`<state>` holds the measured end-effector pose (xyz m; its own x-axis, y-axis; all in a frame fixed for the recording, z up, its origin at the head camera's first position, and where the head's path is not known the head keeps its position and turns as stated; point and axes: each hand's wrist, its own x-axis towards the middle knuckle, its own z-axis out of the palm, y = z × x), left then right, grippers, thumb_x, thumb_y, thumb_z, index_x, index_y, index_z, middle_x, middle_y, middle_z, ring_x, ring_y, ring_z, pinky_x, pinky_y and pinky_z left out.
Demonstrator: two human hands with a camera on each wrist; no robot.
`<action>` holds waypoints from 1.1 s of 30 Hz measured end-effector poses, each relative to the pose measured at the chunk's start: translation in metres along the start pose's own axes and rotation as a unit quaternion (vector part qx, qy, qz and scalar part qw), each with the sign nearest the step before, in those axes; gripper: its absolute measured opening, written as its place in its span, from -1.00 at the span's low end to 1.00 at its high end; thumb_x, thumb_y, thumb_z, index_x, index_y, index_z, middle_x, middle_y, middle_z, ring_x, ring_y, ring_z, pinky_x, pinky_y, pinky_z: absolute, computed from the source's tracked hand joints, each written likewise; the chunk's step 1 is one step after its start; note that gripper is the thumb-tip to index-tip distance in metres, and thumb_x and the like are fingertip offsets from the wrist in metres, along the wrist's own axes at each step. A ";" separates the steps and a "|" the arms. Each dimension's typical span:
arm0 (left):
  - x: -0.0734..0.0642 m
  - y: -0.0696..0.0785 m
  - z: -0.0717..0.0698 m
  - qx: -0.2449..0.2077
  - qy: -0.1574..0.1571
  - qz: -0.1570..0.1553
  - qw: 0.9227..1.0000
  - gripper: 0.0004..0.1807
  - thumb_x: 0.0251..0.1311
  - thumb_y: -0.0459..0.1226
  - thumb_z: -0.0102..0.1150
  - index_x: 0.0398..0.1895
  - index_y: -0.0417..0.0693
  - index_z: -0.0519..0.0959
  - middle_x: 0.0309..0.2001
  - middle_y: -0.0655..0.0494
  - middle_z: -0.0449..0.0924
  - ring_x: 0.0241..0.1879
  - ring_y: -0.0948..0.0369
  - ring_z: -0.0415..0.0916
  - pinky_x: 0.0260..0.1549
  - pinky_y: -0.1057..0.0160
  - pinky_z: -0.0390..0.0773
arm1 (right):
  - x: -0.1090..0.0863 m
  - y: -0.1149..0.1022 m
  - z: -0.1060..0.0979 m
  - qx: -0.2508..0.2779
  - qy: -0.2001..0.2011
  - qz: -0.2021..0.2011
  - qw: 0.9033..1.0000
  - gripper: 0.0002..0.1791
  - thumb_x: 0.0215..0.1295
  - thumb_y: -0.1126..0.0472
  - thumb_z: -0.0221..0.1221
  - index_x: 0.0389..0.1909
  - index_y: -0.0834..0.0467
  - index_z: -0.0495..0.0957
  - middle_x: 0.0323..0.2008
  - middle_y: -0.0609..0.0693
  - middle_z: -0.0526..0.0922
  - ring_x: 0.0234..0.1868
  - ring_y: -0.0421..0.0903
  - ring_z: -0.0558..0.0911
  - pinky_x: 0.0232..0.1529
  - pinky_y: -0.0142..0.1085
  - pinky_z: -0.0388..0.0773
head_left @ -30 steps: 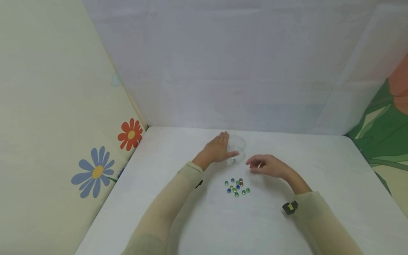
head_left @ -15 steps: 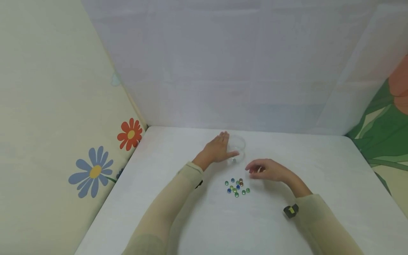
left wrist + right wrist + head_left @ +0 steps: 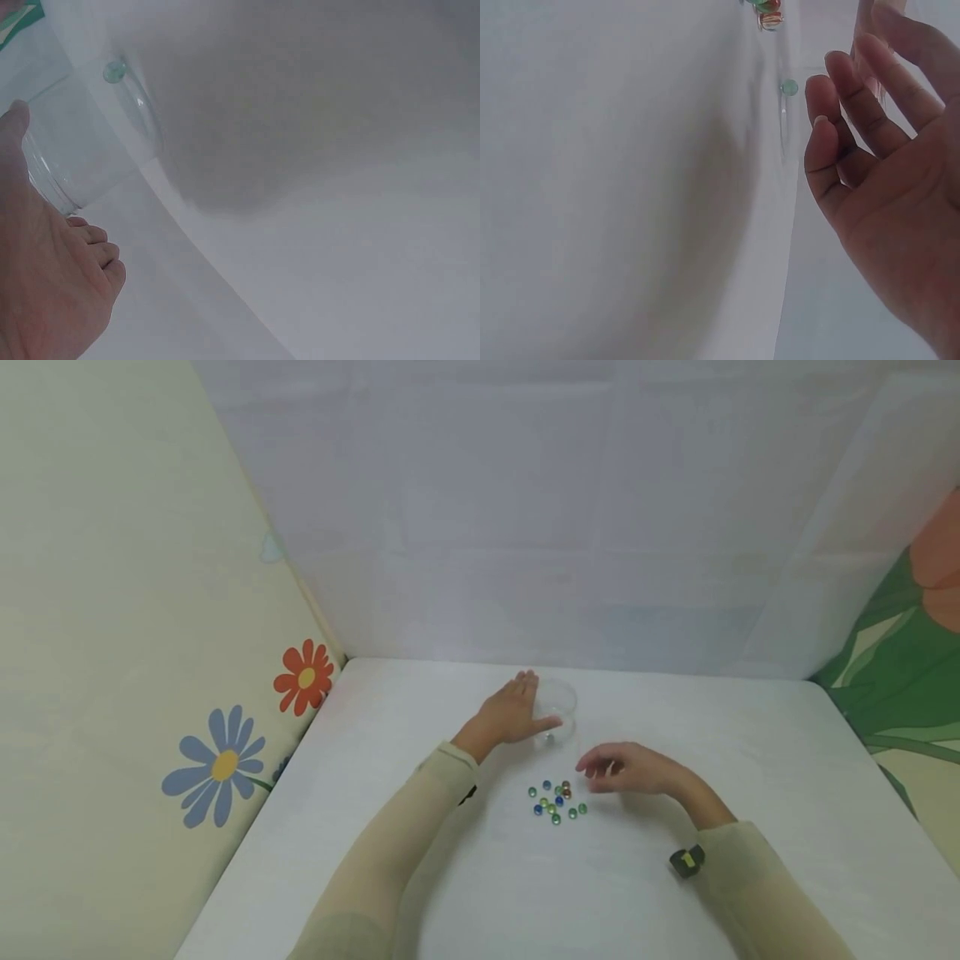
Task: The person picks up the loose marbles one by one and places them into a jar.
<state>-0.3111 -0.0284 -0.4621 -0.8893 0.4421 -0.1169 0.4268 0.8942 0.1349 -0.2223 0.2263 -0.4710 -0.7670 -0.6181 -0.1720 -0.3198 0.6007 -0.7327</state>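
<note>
A clear glass jar (image 3: 567, 703) stands near the back of the table, with one pale green marble (image 3: 114, 71) at its bottom. My left hand (image 3: 510, 710) is against the jar's left side, its fingers extended and its thumb reaching across the near side. The left wrist view shows the thumb touching by the rim. Several green, blue, yellow and reddish glass marbles (image 3: 558, 802) lie loose in front of the jar. To their right hovers my right hand (image 3: 630, 768), fingers loosely bent, with nothing visible in it. The right wrist view shows it above the tabletop.
A white-covered table (image 3: 480, 893) stretches under both arms. Behind it hangs a white sheet (image 3: 487, 527). Flower-patterned panels stand at the left (image 3: 135, 652) and right (image 3: 907, 693). A dark wrist device (image 3: 686, 861) sits at my right cuff.
My right hand has drifted slightly towards me, away from the jar and alongside the loose marbles. The left hand, the jar and the marbles have stayed put.
</note>
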 end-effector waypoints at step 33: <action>-0.006 -0.002 -0.007 0.006 -0.007 0.010 1.000 0.17 0.30 0.49 -0.30 0.64 -0.20 -0.21 0.64 -0.11 -0.25 0.62 0.06 -0.28 0.57 0.16 -0.16 | -0.001 -0.003 0.009 -0.004 -0.059 -0.031 0.998 -0.64 0.27 0.13 0.38 0.08 0.05 0.66 -0.10 -0.10 0.69 -0.12 -0.18 0.60 -0.06 -0.33 0.58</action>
<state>-0.3072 -0.0335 -0.4550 -0.8779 0.4613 -0.1284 0.4471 0.8857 0.1248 -0.2153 0.2200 -0.4745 -0.6755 -0.7087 -0.2033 -0.3688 0.5635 -0.7392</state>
